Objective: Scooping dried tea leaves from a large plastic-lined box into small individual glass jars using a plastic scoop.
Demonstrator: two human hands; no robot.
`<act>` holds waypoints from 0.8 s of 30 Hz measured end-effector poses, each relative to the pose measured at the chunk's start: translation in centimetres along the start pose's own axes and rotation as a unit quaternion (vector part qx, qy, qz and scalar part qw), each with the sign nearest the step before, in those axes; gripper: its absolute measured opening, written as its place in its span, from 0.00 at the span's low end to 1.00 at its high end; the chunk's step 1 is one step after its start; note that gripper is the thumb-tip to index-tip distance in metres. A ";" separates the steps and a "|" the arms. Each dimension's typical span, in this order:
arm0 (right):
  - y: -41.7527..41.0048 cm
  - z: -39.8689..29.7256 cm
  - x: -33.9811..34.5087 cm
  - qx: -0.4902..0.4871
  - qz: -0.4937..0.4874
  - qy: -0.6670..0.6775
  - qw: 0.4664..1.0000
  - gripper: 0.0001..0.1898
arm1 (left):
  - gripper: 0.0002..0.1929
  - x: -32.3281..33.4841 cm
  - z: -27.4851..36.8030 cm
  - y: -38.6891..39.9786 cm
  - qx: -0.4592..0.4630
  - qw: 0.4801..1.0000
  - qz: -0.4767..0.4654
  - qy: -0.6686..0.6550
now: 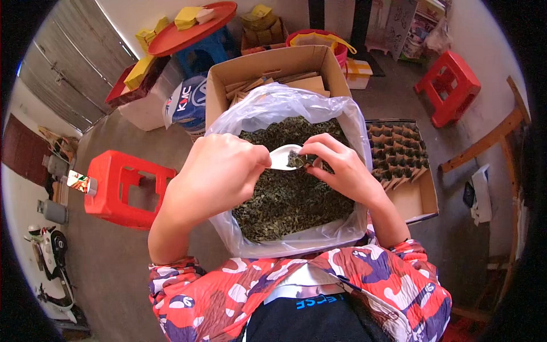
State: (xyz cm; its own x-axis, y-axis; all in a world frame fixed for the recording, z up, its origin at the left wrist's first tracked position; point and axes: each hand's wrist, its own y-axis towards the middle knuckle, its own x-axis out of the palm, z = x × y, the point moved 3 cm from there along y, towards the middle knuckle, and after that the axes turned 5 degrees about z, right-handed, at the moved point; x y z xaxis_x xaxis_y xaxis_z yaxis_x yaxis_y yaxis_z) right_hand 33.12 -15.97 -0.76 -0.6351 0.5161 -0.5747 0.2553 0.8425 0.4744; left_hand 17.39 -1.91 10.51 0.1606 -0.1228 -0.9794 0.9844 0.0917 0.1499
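My left hand (230, 164) grips the handle of a white spoon (280, 156), its bowl pointing right. At the right side of that bowl, my right hand (337, 164) pinches a small clump of dried leaves (298, 159) with thumb and fingers, partly over the spoon. Both hands hover above a heap of dried, crumbled green leaves (295, 209). The heap lies in a clear plastic bag (273, 102) that lines a box in front of me. The spoon's handle is hidden in my left fist.
Behind the bag, a cardboard box (273, 60) holds folded brown paper pieces (303, 85). To the right, a shallow carton (410, 199) holds rows of filled brown paper packets (397, 149). Red plastic stools (102, 188) stand left and far right. A wooden frame (483, 149) flanks the right.
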 end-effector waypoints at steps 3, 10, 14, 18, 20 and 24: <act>-0.1 0.3 -0.2 0.006 -0.001 0.014 1.000 0.22 | 0.05 0.0 -0.3 -0.3 0.005 1.000 0.004 0.001; 0.2 -0.4 -0.1 -0.004 0.007 -0.004 1.000 0.22 | 0.04 0.0 -0.2 0.0 0.008 1.000 0.017 -0.003; 0.0 -0.2 0.2 -0.052 0.015 -0.073 0.996 0.21 | 0.04 0.0 -0.1 0.2 -0.006 1.000 -0.003 0.019; 0.0 0.3 0.1 0.013 0.005 -0.016 1.000 0.21 | 0.04 -0.3 -0.3 0.1 -0.006 0.999 0.011 0.033; 0.0 0.6 0.2 0.006 0.020 -0.011 1.000 0.22 | 0.04 -0.6 -0.1 0.3 0.001 0.999 0.003 0.037; -0.1 0.1 0.0 0.016 0.024 0.015 0.999 0.26 | 0.04 -0.2 0.9 1.5 0.024 0.994 -0.047 0.096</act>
State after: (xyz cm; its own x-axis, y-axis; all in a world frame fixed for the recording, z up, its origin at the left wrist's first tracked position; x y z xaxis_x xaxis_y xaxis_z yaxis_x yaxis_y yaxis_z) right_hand 33.18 -16.01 -0.89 -0.6429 0.5519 -0.5311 0.3093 0.8214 0.4792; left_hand 18.93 -2.66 11.02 0.0554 0.0624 -0.9965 0.9975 0.0408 0.0580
